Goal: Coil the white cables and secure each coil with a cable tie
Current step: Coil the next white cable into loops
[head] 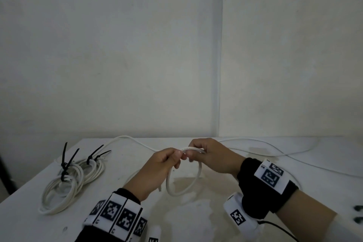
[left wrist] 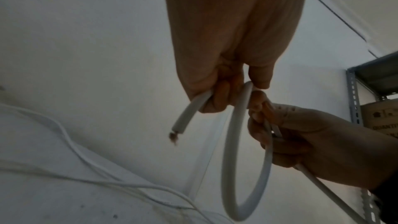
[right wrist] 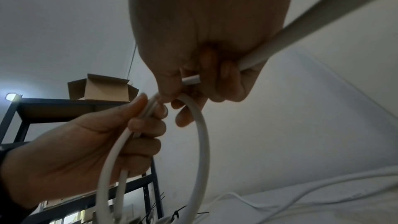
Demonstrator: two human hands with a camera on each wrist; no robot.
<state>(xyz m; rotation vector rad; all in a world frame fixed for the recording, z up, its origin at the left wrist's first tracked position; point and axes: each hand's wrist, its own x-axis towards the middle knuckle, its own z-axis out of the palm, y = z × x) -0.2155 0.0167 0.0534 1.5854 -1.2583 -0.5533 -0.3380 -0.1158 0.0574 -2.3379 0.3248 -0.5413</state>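
Above the white table (head: 29, 220) both hands hold one white cable (head: 183, 186), bent into a single hanging loop (left wrist: 230, 159). My left hand (head: 177, 158) grips the cable near its cut end (left wrist: 178, 129), which sticks out below the fist. My right hand (head: 190, 155) pinches the top of the loop (right wrist: 202, 142) right beside the left fingers, and the rest of the cable runs out past its palm (right wrist: 301, 28). Two finished white coils (head: 59, 192) lie at the left, bound with black cable ties (head: 65, 163).
Loose white cables (head: 275, 153) snake along the back of the table by the wall. Two small dark objects (head: 358, 213) sit at the right edge. A metal shelf (right wrist: 53, 106) carrying a cardboard box (right wrist: 101, 88) stands off to the side.
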